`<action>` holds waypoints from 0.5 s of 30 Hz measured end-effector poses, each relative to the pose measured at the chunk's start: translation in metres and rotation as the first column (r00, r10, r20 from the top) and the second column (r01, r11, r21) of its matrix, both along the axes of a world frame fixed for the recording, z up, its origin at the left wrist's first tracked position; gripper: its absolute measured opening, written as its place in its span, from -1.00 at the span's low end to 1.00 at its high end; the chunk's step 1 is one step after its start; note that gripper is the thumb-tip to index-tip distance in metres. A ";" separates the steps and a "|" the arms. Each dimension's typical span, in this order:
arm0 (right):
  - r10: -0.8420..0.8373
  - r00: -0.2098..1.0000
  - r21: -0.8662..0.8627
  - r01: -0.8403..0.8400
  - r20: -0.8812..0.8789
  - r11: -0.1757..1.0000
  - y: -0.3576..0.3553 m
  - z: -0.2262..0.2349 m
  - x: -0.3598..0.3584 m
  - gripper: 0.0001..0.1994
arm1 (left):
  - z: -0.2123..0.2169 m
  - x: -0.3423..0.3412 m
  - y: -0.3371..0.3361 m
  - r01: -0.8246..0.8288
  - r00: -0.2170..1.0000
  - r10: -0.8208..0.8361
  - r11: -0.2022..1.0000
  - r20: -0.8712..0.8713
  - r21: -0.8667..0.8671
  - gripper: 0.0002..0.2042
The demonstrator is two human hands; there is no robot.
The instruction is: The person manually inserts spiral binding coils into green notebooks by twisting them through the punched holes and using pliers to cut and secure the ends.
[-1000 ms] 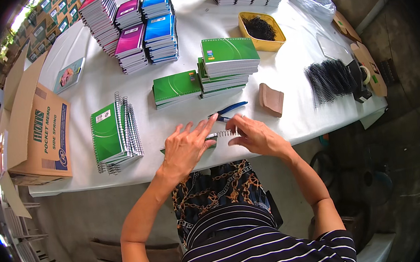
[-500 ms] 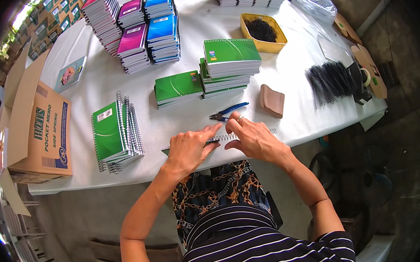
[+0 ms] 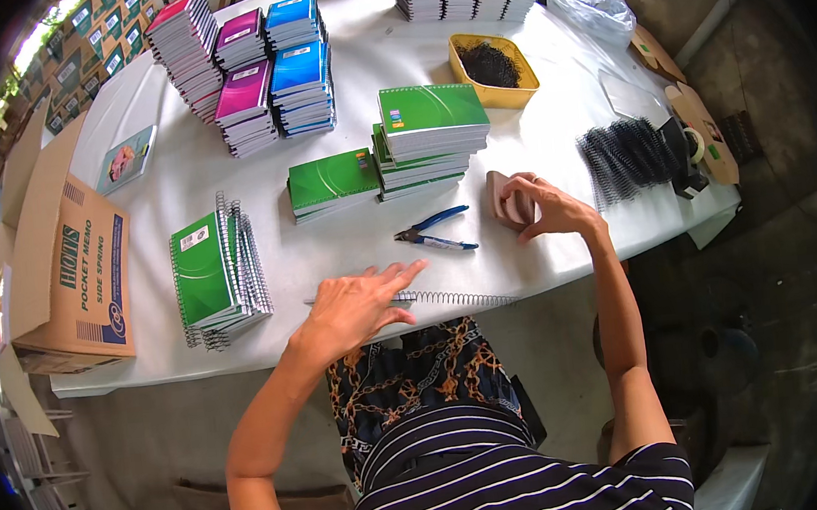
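My left hand (image 3: 350,309) is at the table's near edge, fingers stretched along one side and thumb on the other, around a small notebook mostly hidden under it. Out of its right end runs a long thin wire coil (image 3: 466,299). Farther right, my right hand (image 3: 560,211) has its fingers curved over a brown block (image 3: 501,198) with a hollowed face. Between the hands, a pair of blue-handled cutting pliers (image 3: 440,229) lies with its handles spread. Green notebooks without coils (image 3: 430,109) are stacked beyond the pliers, with a lower stack (image 3: 332,182) beside them.
Coiled green notebooks (image 3: 201,268) lie piled at left, beside an open carton (image 3: 88,254). Pink (image 3: 243,90) and blue notebooks (image 3: 300,67) stand stacked behind. A yellow tub (image 3: 523,96) holds black wire bits; black coils (image 3: 629,160) lie at right.
My right hand has left the coil beside my left hand and moved right onto the brown block. The pliers now show fully. My left hand stays at the notebook.
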State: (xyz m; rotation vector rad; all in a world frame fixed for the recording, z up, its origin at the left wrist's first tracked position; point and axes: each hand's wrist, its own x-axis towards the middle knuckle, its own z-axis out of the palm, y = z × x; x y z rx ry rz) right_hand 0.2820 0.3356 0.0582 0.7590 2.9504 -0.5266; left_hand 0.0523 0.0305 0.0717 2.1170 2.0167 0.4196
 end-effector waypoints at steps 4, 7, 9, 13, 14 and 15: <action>0.065 0.944 -0.587 -0.254 -0.323 0.769 -0.026 0.044 -0.023 -0.40 | -0.013 -0.017 -0.027 -0.160 0.977 0.164 0.986 -0.137 0.046 -0.34; 0.250 0.854 -0.723 -0.520 -0.457 0.455 -0.062 0.036 -0.048 -0.41 | -0.003 -0.022 -0.025 -0.181 0.969 0.175 0.983 -0.173 -0.023 -0.33; 0.479 0.839 -0.561 -0.534 -0.258 0.633 -0.086 0.012 -0.083 -0.39 | -0.014 -0.027 -0.027 -0.128 0.971 0.148 0.985 -0.186 0.113 -0.35; 0.231 0.884 -0.774 -0.468 -0.407 0.427 -0.070 -0.010 -0.091 -0.43 | -0.012 -0.042 -0.031 -0.162 0.987 0.162 0.987 -0.010 -0.021 -0.55; 0.190 0.910 -0.718 -0.408 -0.368 0.563 -0.082 -0.003 -0.091 -0.44 | -0.012 -0.048 -0.035 -0.166 0.986 0.167 0.984 0.008 -0.059 -0.57; 0.313 0.895 -0.667 -0.446 -0.319 0.596 -0.089 -0.003 -0.098 -0.45 | -0.011 -0.051 -0.032 -0.168 0.985 0.171 0.981 0.020 -0.094 -0.58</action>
